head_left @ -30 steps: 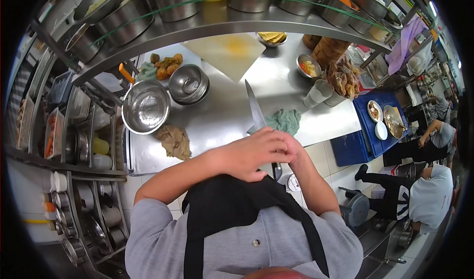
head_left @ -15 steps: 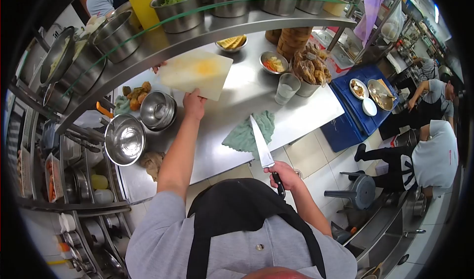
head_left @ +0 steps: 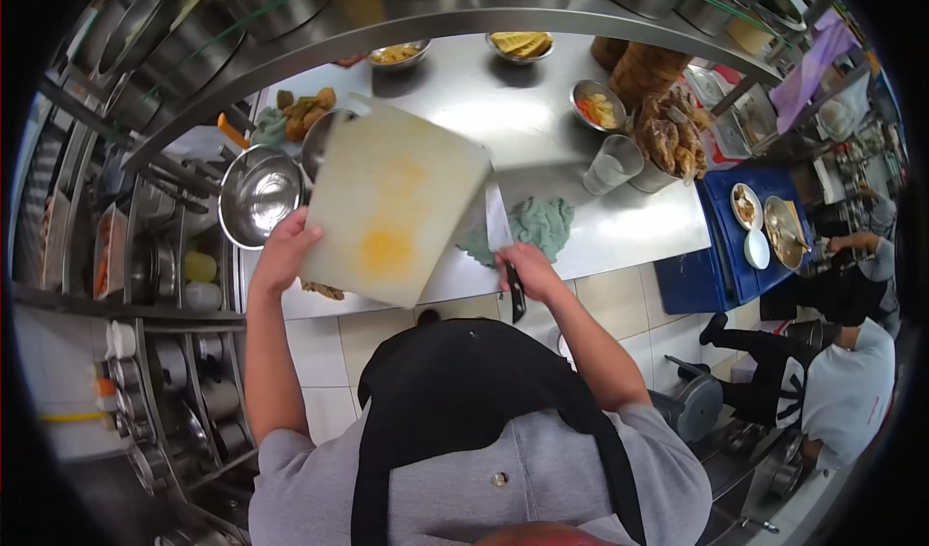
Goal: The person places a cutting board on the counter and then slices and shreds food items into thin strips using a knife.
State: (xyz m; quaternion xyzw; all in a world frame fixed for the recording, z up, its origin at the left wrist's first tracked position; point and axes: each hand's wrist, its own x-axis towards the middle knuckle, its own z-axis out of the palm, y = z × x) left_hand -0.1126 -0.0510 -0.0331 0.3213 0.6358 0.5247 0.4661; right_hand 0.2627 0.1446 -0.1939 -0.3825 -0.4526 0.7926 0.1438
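My left hand [head_left: 288, 248] grips the left edge of a white cutting board [head_left: 402, 198], which is tilted above the steel table and stained orange-yellow on its face. My right hand [head_left: 528, 271] is closed round the black handle of a kitchen knife [head_left: 497, 215], its blade pointing away from me beside the board's right edge. Under and beside the blade lies a crumpled green cloth [head_left: 542, 227]. The board partly hides a steel bowl [head_left: 319, 145]; another steel bowl [head_left: 259, 196] sits near my left hand.
At the back stand a bowl of yellow slices [head_left: 521, 45] and a bowl of yellow food [head_left: 398, 56]. A clear cup [head_left: 613, 164] and a pot of brown food [head_left: 673, 140] are on the right. A steel shelf [head_left: 464, 24] crosses overhead. Other people [head_left: 837, 386] are at the far right.
The cutting board has come from the back of the table towards me and to the left hand's side. The knife has moved forward, closer to the board. A bowl of yellow food now shows behind.
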